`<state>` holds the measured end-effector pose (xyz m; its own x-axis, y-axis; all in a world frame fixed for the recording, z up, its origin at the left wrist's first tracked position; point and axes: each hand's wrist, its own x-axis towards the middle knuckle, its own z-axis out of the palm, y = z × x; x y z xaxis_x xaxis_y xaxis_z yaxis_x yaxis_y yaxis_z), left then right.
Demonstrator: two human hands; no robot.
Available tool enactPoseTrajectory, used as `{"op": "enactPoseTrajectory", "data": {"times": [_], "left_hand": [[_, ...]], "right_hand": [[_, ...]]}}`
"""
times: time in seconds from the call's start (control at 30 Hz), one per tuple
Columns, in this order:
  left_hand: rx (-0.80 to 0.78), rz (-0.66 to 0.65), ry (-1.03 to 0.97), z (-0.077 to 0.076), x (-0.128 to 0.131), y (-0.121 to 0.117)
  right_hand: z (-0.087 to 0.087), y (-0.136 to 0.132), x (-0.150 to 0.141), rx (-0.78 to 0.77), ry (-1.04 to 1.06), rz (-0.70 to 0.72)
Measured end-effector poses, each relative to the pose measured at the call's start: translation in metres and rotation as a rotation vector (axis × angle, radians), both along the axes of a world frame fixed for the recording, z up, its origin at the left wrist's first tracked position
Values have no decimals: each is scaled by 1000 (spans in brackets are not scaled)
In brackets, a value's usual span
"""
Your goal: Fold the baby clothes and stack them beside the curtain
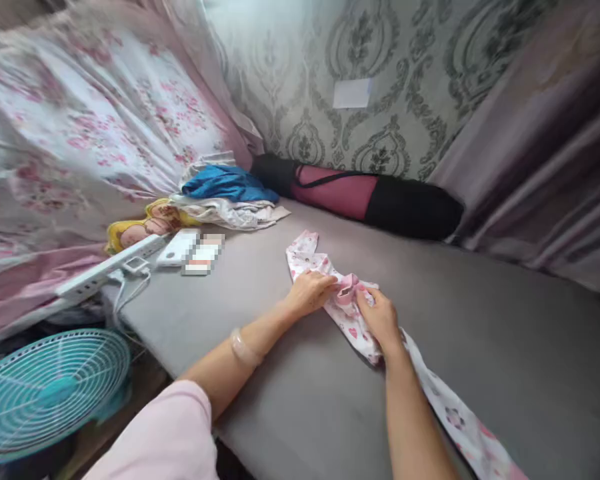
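wide gray surface (pixel 290 393) around garment (pixel 353 331)

Left fingers (pixel 325 285) and right fingers (pixel 373 294) pinching printed garment (pixel 351 328), grey surface (pixel 285 393) beneath

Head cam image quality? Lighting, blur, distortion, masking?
Head view: the wallpaper pales toward its top left; the curtain at frame right is darker; the floral curtain looks smeared; edges seem stretched; a pixelated patch hides detail; left hand, right hand and printed garment read clearer, shadows soft.
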<state>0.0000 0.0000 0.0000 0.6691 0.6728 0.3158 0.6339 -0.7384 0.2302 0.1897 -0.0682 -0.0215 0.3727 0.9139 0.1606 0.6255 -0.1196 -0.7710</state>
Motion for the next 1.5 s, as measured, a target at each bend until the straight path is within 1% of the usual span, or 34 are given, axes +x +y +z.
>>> {"op": "enactPoseTrajectory", "data": {"times": [0.17,0.3,0.43,0.5,0.6,0.77,0.87,0.93,1.0,1.1,1.13,1.2,1.27,1.33,1.43,1.5], "left_hand": [[-135,49,-23,0,-1,-2],[-159,110,-35,-4,-1,-1],[-173,156,-110,-8,-2,4],[-192,150,-153,-9,-3,5],[-231,96,-209,-10,-4,7],[-279,24,-309,-13,-6,17],[-290,8,-391,-14,-8,26],[-302,19,-442,-13,-9,31],[-310,27,-467,-7,-11,37],[-303,-29,-438,11,-19,46],[-292,-56,-419,20,-23,49],[-254,-126,-370,42,-33,53],[-200,-206,-344,68,-44,55],[-164,-262,-343,98,-52,54],[-98,-334,-399,143,-58,47],[-54,-364,-444,171,-59,41]], "right_hand": [[-1,-1,5,23,39,-42],[-3,1,10,51,98,-92],[-5,4,13,64,109,-128],[-5,6,15,66,98,-136],[-7,8,18,63,103,-147],[-9,7,19,74,202,-157],[-1,2,14,79,247,-152],[10,-2,10,47,261,-107],[25,-6,9,-37,264,-26],[49,-15,13,-190,262,27],[58,-19,15,-210,272,26],[77,-29,19,-188,287,31],[100,-39,21,-124,272,69],[126,-50,21,-66,254,126],[169,-67,16,31,235,187],[196,-77,11,94,199,202]]}}
